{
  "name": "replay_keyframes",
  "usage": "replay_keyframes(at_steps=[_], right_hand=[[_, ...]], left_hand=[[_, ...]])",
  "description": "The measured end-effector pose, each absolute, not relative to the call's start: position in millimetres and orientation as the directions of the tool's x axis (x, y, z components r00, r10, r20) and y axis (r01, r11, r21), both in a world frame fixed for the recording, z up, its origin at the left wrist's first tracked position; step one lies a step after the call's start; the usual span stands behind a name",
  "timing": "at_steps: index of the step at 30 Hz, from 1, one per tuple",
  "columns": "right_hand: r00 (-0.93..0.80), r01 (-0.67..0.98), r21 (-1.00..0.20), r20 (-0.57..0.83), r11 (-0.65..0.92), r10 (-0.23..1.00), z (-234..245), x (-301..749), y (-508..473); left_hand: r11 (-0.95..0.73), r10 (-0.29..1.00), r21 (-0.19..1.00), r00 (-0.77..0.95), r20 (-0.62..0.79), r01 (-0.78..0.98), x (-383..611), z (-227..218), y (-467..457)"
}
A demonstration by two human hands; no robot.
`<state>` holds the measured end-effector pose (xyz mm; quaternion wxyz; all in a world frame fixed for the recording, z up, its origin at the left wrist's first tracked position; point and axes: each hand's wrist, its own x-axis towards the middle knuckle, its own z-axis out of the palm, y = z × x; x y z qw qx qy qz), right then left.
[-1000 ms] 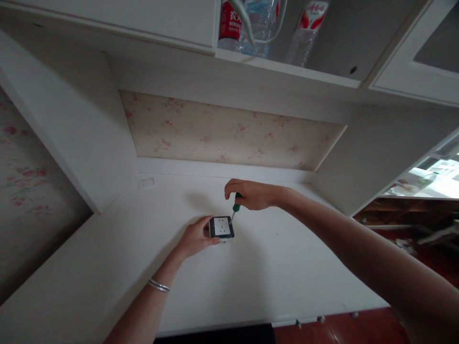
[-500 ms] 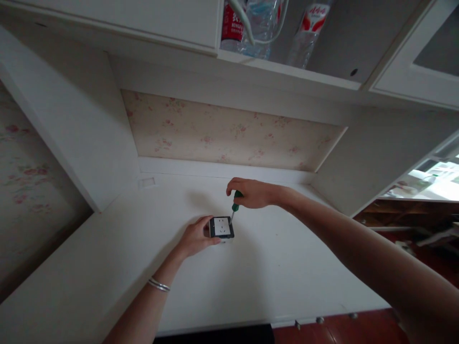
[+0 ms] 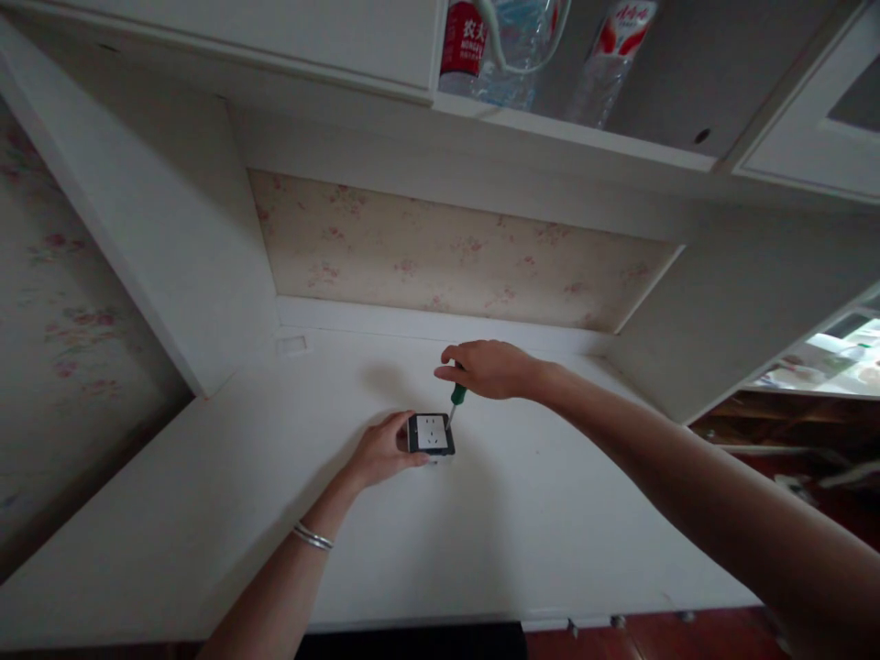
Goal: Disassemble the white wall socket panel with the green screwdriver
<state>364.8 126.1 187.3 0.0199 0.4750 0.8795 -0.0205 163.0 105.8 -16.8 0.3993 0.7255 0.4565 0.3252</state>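
Observation:
A small square wall socket (image 3: 431,433), white face in a dark frame, lies on the white desk top (image 3: 536,522). My left hand (image 3: 381,450) grips its left side, fingers curled round the edge. My right hand (image 3: 487,368) is closed on a screwdriver with a green handle (image 3: 456,396). The screwdriver stands nearly upright, its metal tip touching the socket's right edge. A silver bangle (image 3: 313,537) sits on my left wrist.
The desk is a recess with white side panels and a floral wallpaper back (image 3: 446,252). Above it a shelf holds plastic water bottles (image 3: 501,46). A small white rectangular piece (image 3: 292,345) lies at the back left. Wooden floor shows at the lower right.
My hands and the socket have hardly moved; the view has shifted a little. My right hand's fingers have turned slightly on the screwdriver handle.

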Motion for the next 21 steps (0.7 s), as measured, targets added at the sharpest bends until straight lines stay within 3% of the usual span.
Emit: replay_keyframes(at_steps=[2, 7, 13, 18, 21], right_hand=[[-0.562, 0.827, 0.008, -0.037, 0.562, 0.827, 186.8, 364.4, 126.5], [-0.731, 0.68, -0.173, -0.1, 0.712, 0.674, 191.7, 368.2, 126.9], [-0.539, 0.838, 0.042, -0.085, 0.544, 0.838, 187.7, 362.0, 130.1], [-0.74, 0.671, -0.152, -0.068, 0.726, 0.669, 189.9, 365.3, 128.8], [-0.682, 0.731, -0.114, -0.097, 0.673, 0.725, 190.7, 365.8, 127.7]], left_hand=[[-0.279, 0.924, 0.868, 0.36, 0.126, 0.412, 162.6, -17.3, 105.7], [-0.296, 0.92, 0.855, 0.367, 0.136, 0.425, 161.5, -17.4, 105.8], [-0.293, 0.923, 0.86, 0.358, 0.141, 0.417, 162.4, -17.0, 105.6], [-0.284, 0.925, 0.864, 0.355, 0.133, 0.416, 161.8, -18.8, 106.2], [-0.277, 0.927, 0.865, 0.352, 0.126, 0.418, 162.0, -18.9, 106.0]])
